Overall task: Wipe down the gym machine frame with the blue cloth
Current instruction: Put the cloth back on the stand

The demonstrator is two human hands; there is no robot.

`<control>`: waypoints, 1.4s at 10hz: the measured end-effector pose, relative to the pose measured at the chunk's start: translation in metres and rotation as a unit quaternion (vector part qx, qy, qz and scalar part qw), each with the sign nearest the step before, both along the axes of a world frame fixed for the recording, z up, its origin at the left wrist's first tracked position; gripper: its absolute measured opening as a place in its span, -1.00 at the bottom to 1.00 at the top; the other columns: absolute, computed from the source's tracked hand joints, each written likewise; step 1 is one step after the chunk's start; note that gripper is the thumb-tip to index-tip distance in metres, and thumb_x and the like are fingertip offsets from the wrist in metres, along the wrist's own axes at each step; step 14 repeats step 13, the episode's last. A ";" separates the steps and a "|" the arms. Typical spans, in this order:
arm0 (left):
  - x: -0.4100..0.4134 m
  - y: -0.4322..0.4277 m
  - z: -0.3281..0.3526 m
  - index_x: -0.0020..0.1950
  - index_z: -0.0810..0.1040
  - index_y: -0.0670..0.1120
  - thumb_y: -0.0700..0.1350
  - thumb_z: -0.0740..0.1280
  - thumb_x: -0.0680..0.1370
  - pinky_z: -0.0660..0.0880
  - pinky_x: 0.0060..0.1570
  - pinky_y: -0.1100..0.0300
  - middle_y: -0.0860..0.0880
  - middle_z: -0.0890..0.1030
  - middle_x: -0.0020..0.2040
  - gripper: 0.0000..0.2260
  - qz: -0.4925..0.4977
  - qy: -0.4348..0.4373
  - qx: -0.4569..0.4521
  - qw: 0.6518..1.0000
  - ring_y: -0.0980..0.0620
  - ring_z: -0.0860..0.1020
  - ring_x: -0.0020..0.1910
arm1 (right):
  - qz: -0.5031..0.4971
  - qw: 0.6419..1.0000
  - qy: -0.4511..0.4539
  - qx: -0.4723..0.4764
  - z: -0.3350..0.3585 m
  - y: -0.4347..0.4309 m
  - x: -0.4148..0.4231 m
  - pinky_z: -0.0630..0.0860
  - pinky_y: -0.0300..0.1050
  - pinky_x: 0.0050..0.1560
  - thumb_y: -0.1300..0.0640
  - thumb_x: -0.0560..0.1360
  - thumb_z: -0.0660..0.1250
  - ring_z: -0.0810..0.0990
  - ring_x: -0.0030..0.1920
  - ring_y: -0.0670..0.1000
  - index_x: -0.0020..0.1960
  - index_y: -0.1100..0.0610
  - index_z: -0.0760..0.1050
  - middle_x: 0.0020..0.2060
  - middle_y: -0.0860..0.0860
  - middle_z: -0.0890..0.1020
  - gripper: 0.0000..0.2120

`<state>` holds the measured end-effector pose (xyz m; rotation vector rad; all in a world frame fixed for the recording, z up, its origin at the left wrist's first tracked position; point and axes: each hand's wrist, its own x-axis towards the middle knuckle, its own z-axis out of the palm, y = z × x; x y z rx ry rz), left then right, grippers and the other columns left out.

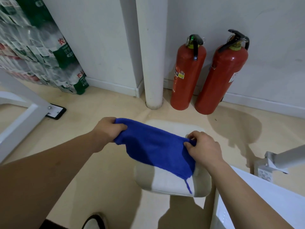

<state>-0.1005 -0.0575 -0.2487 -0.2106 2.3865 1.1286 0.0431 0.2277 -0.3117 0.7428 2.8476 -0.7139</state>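
A blue cloth (155,146) is stretched between my two hands above a white padded seat (171,184). My left hand (108,129) grips the cloth's left end in a fist. At the cloth's right end my right hand (203,148) pinches the edge with fingers and thumb. A loose thread hangs from the cloth's lower corner. White bars of the gym machine frame (21,116) run along the left, and a grey-white frame arm (283,158) reaches in from the right.
Two red fire extinguishers (186,75) (221,80) stand against the back wall beside a white pillar (152,63). Stacked packs of bottled water (41,50) fill the back left. A black foot plate (57,111) lies on the beige floor. A shoe (94,221) shows at the bottom.
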 end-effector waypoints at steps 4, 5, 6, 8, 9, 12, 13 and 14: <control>0.059 0.096 0.008 -0.14 0.56 -0.20 -0.11 0.39 0.53 0.66 -0.22 -0.10 -0.07 0.54 -0.32 -0.84 -0.238 0.057 -0.033 0.969 -0.16 0.63 -0.28 | -0.064 0.990 0.057 -0.112 0.014 0.004 0.013 0.55 -0.08 0.00 -0.08 0.57 0.32 0.60 0.00 -0.06 0.17 -0.05 0.60 0.02 -0.13 0.64 -0.78; 0.073 0.116 -0.005 0.09 0.61 -0.14 -0.11 0.42 0.57 0.68 -0.16 -0.02 -0.10 0.62 -0.24 -0.85 -0.245 -0.008 0.042 0.969 -0.09 0.68 -0.25 | -0.078 0.985 0.058 -0.141 0.015 0.011 0.024 0.48 -0.23 -0.10 -0.06 0.57 0.35 0.61 -0.05 -0.11 0.14 -0.03 0.61 -0.02 -0.13 0.66 -0.80; 0.074 0.120 -0.011 0.48 0.42 -0.06 -0.03 0.42 0.59 0.60 -0.01 0.16 -0.04 0.65 0.05 -0.52 -0.294 -0.029 0.025 0.955 -0.02 0.67 0.03 | -0.085 0.982 0.050 -0.159 0.018 0.014 0.036 0.43 -0.33 -0.23 -0.03 0.58 0.35 0.61 -0.14 -0.16 0.12 -0.01 0.62 -0.10 -0.15 0.66 -0.83; 0.055 0.092 -0.018 0.52 0.35 0.15 0.22 0.40 0.50 0.46 0.30 0.03 0.00 0.32 0.36 -0.39 -0.439 0.110 -0.280 0.846 -0.04 0.39 0.32 | -0.081 0.963 0.033 -0.256 0.022 0.005 0.040 0.56 -0.16 -0.13 0.00 0.57 0.37 0.62 -0.19 -0.09 0.03 -0.02 0.62 -0.17 -0.09 0.66 -0.90; 0.066 0.094 -0.029 0.54 0.35 0.09 0.13 0.44 0.50 0.43 0.34 0.08 -0.01 0.28 0.37 -0.37 -0.428 0.088 -0.236 0.868 -0.03 0.43 0.31 | -0.061 0.953 0.030 -0.297 0.022 -0.008 0.036 0.63 -0.03 0.04 0.00 0.55 0.41 0.64 -0.12 -0.02 0.15 0.01 0.60 -0.10 -0.04 0.66 -0.80; 0.066 0.079 -0.018 0.52 0.38 0.10 0.07 0.36 0.57 0.44 0.22 0.17 0.06 0.36 0.32 -0.49 -0.435 0.122 -0.212 0.866 0.02 0.47 0.22 | -0.063 0.974 0.038 -0.216 0.034 -0.005 0.034 0.55 -0.07 0.15 0.07 0.59 0.36 0.62 0.07 0.04 0.22 0.12 0.61 0.06 0.01 0.67 -0.75; 0.062 0.074 0.005 0.50 0.42 0.07 0.06 0.36 0.58 0.40 0.10 0.26 0.08 0.47 0.23 -0.52 -0.435 0.175 -0.169 0.867 0.10 0.49 0.08 | -0.071 0.967 0.075 -0.232 0.048 -0.003 0.035 0.56 -0.11 0.14 0.04 0.59 0.36 0.62 0.07 -0.06 0.23 0.08 0.62 0.10 -0.09 0.65 -0.75; 0.062 0.074 0.005 0.50 0.42 0.07 0.06 0.36 0.58 0.40 0.10 0.26 0.08 0.47 0.23 -0.52 -0.435 0.175 -0.169 0.867 0.10 0.49 0.08 | -0.071 0.967 0.075 -0.232 0.048 -0.003 0.035 0.56 -0.11 0.14 0.04 0.59 0.36 0.62 0.07 -0.06 0.23 0.08 0.62 0.10 -0.09 0.65 -0.75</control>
